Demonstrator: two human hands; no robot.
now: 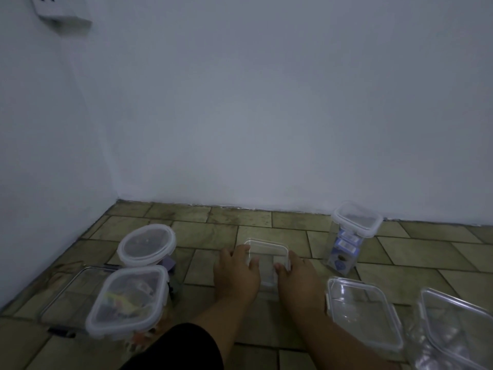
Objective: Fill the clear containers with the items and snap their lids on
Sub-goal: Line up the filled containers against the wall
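- Head view: the small clear container (266, 253) sits on the floor tiles (208, 231), dead centre, just in front of the person.
- The left hand (236, 273) curls over its left rim and the right hand (300, 279) clamps its right side. It's a two-sided hold, likely to steady it or press a lid home (too clear to tell whether one is on).
- Left of that container are the round tub (146, 245) and the square tub (128, 300), both lidded. The square one shows colourful bits, so it looks done.
- Beyond it to the right, the tall tub (346, 244) is capped, with blue packets inside.
- Near right, two loose lids (362, 316) lie flat, probably kept within reach.
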